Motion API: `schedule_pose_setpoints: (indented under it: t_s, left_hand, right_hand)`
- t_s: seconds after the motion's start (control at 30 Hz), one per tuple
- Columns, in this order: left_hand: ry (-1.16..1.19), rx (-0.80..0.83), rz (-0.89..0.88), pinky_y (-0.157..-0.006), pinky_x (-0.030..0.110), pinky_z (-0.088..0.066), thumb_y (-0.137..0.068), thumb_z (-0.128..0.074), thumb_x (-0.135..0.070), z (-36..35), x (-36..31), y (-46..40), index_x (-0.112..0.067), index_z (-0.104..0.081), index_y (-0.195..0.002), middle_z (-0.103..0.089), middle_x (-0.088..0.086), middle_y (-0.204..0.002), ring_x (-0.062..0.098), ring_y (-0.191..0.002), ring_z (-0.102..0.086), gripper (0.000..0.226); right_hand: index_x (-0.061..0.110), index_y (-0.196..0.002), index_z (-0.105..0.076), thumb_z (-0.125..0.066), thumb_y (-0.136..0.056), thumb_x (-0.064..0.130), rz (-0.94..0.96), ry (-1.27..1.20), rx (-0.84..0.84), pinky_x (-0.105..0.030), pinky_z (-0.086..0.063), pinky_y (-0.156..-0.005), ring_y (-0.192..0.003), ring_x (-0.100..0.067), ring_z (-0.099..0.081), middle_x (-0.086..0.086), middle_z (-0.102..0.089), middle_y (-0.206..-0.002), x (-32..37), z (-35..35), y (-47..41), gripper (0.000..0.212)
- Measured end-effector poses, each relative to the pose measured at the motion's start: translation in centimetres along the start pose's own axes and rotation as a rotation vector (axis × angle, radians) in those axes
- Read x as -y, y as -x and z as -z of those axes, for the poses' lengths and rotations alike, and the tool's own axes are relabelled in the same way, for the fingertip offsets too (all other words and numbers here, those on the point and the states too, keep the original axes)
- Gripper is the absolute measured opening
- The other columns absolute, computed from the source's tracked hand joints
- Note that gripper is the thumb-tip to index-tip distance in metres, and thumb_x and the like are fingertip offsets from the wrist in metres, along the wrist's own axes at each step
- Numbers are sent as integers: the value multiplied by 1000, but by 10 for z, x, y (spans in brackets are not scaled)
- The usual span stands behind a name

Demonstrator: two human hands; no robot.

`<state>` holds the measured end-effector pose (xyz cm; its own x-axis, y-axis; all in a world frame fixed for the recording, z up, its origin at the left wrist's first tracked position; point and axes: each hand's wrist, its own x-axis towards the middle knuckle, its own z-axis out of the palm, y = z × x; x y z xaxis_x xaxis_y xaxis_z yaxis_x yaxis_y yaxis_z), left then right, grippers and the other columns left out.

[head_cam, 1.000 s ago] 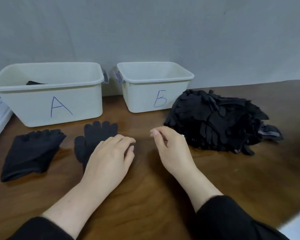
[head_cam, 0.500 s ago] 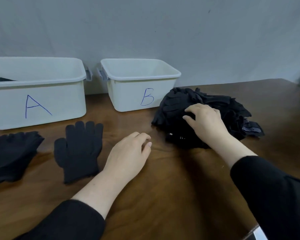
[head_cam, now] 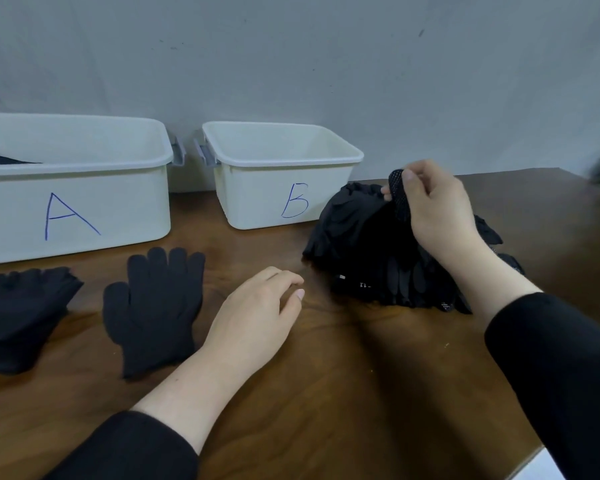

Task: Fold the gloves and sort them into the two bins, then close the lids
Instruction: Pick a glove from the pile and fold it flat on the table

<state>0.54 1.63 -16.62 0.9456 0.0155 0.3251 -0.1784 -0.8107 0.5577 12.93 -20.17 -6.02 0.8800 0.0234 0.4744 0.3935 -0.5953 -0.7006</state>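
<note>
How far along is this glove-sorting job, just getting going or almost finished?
Barely started. Done: one dark item lies in the white plastic bin marked A; the white plastic bin marked B looks empty. In hand: the right hand pinches a dotted black glove up from the heap of black gloves; the left hand rests on the wooden table. Left: the heap, a flat black knit glove, sorting, lids.

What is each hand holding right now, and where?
The right hand pinches a dotted black glove near its upper end, above the pile. The left hand holds nothing.
</note>
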Motion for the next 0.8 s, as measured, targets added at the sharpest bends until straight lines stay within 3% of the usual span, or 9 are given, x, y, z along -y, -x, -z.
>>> schedule_pose_setpoints:
  t_s: [0.23,0.3,0.37,0.43,0.5,0.6,0.67,0.73,0.8]
  left_hand:
    - [222,-128,14,-97,18,-44,-98,-45,-51,7,-4,2,-39,-50,-139,-49,-28,-128,-12,-111,-45,42]
    - [374,-160,25,-100,17,-40,-92,-45,-63,9,-5,3,-45,-40,-144,-47,-29,-137,-13,-122,-45,55]
    - [501,-152,29,-104,19,-38,-88,-48,-70,10,-7,6,-48,-32,-147,-47,-27,-142,-9,-130,-44,65]
    - [611,-107,41,-107,20,-38,-85,-55,-70,10,-10,9,-46,-30,-150,-52,-27,-138,-7,-129,-47,73]
    - [670,-79,102,-103,16,-41,-87,-61,-60,10,-15,12,-44,-38,-146,-61,-27,-126,-8,-121,-53,65]
    - [676,-146,199,-85,21,-52,-98,-60,-35,14,-18,12,-35,-66,-113,-72,-16,-98,0,-95,-66,16]
    - [710,-166,239,-74,24,-53,-102,-55,-30,19,-16,11,-27,-70,-93,-71,-8,-86,5,-83,-67,17]
    - [814,-169,298,-72,22,-52,-103,-53,-29,26,-12,11,-23,-71,-91,-71,-5,-86,5,-82,-65,22]
    - [872,-180,335,-71,18,-50,-103,-53,-28,31,-7,11,-22,-73,-94,-72,-6,-88,4,-85,-65,23]
  right_hand:
    - [17,-102,-61,-44,-107,26,-5,-301,58,-58,-60,-80,-79,-29,-76,-3,-77,-93,48,9,-2,20]
    - [15,-100,-62,-47,-107,26,-32,-364,177,-52,-62,-74,-80,-36,-76,-7,-77,-92,61,6,3,21]
    - [15,-97,-64,-49,-107,27,-47,-351,298,-34,-59,-59,-80,-37,-76,-9,-77,-90,70,-3,11,22]
    - [18,-94,-66,-52,-106,30,-42,-318,368,-33,-55,-57,-78,-38,-75,-10,-76,-87,74,-16,22,22]
    - [25,-91,-69,-56,-102,36,-7,-252,384,-44,-54,-63,-74,-35,-72,-14,-73,-86,74,-29,31,20]
    - [30,-89,-71,-58,-101,40,66,-97,402,-33,-44,-64,-63,-13,-57,-4,-72,-85,77,-40,43,20]
    - [30,-91,-72,-58,-101,38,63,-97,413,-35,-49,-64,-66,-17,-62,-1,-74,-85,79,-44,52,18]
    - [25,-100,-73,-60,-101,32,-13,-205,424,-37,-58,-65,-71,-19,-69,-1,-75,-85,78,-46,58,15]
    - [16,-107,-73,-60,-102,25,-120,-352,452,-24,-56,-58,-68,-13,-70,-2,-75,-82,71,-50,65,17]
